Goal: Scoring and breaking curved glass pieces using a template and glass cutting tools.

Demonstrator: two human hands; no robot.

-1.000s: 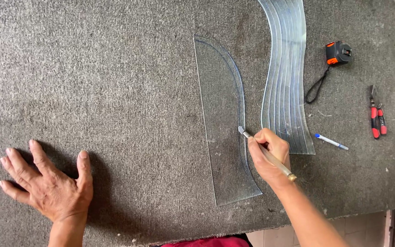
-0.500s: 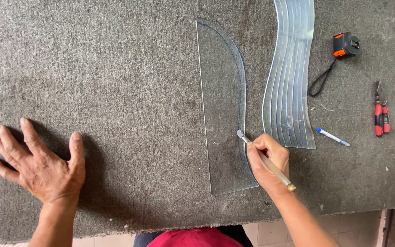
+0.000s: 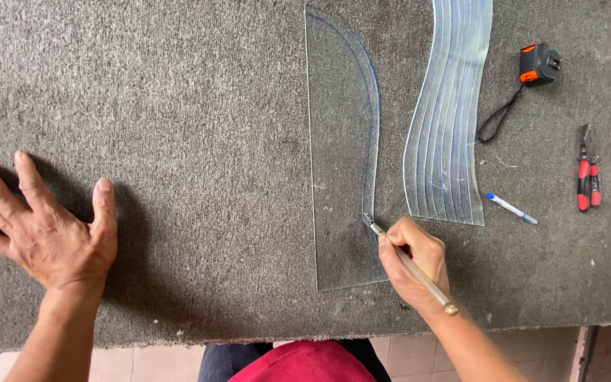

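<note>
My right hand [image 3: 413, 259] grips a slim glass cutter [image 3: 408, 264] like a pen, its tip resting on the right curved edge of a clear glass piece [image 3: 339, 141] lying flat on the grey carpeted table [image 3: 178, 106]. A blue curved line runs along that edge. My left hand [image 3: 44, 230] lies flat and spread on the carpet far to the left, holding nothing.
A stack of wavy clear glass strips [image 3: 447, 120] lies just right of the glass piece. Further right are a black-and-orange tape measure [image 3: 539, 64], a white marker with a blue cap [image 3: 510, 208] and red-handled pliers [image 3: 587, 180]. The table's front edge [image 3: 249, 343] is close to me.
The view has shifted slightly; my left hand has slid a little further left on the carpet. My right hand keeps the cutter at the lower part of the curved line.
</note>
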